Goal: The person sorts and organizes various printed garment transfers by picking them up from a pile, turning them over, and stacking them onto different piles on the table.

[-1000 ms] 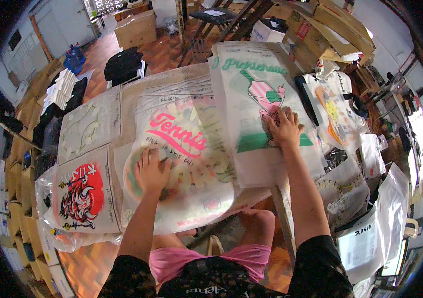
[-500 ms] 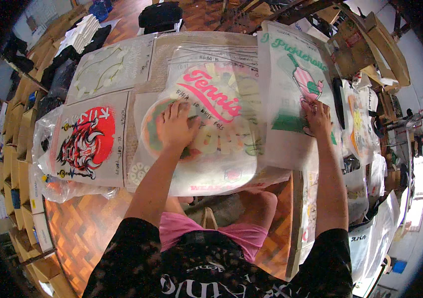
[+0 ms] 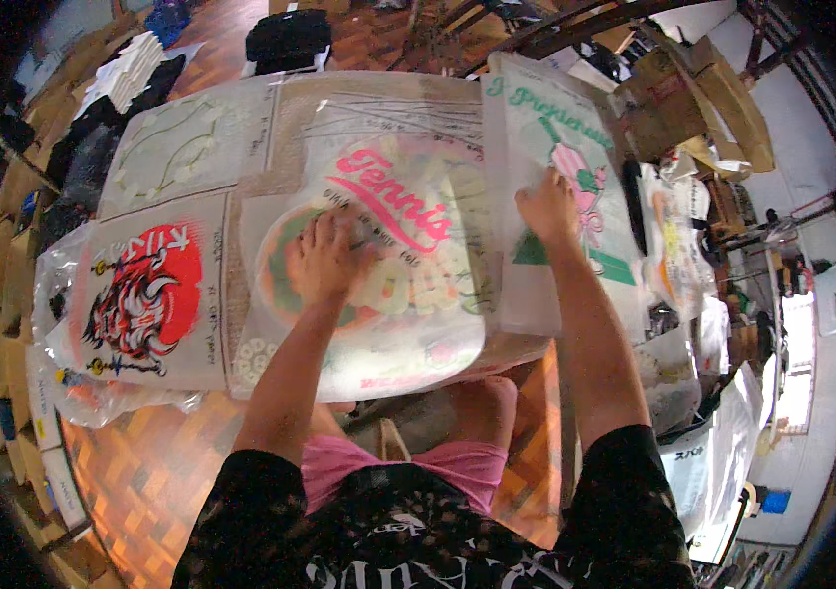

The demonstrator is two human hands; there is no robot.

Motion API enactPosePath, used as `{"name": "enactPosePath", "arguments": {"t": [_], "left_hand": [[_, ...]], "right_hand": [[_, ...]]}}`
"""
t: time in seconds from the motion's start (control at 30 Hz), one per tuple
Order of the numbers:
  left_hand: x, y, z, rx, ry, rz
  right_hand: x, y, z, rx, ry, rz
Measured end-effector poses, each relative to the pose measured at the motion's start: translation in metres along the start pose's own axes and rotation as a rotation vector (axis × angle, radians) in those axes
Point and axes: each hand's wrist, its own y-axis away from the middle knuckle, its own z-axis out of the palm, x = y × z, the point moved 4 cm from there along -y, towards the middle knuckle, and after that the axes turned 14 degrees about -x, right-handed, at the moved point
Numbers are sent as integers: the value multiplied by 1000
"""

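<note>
My left hand (image 3: 329,260) lies with its fingers spread on a translucent printed sheet (image 3: 359,353) with pink lettering and a colourful round design. Further right, my right hand (image 3: 548,208) rests on another translucent sheet (image 3: 526,304), printed with green lettering and a pink and green picture. The fingers of that hand are curled together, and whatever they may hold is hidden. This second sheet overlaps the right side of the first. To the left is a sheet with a red disc and a horned mask (image 3: 151,294), and behind it one with a pale green outline design (image 3: 167,147).
Clear plastic (image 3: 59,373) hangs over the table's left edge. More printed sheets in plastic (image 3: 673,226) stand at the right, near cardboard boxes (image 3: 693,103). White folded stacks (image 3: 128,74) and a dark pile (image 3: 288,39) lie beyond the table. Cardboard compartments (image 3: 5,334) line the left.
My right hand has moved up and left on the green-lettered sheet, its fingers now curled closer. My left hand stays on the pink-lettered sheet. The whole view has shifted slightly.
</note>
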Motion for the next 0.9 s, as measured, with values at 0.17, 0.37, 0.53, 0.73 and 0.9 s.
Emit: {"name": "enactPosePath", "arguments": {"t": [0.17, 0.37, 0.53, 0.73, 0.9], "left_hand": [[10, -1, -12, -14, 57, 16], [7, -3, -9, -30, 36, 8], [8, 2, -14, 0, 22, 22], [9, 2, -16, 9, -26, 28], [5, 0, -11, -4, -44, 34]], "right_hand": [[10, -1, -8, -75, -262, 24], [-14, 21, 8, -3, 109, 199], [-7, 11, -8, 37, -110, 17], [58, -11, -52, 287, -293, 15], [119, -21, -71, 344, -326, 97]]}}
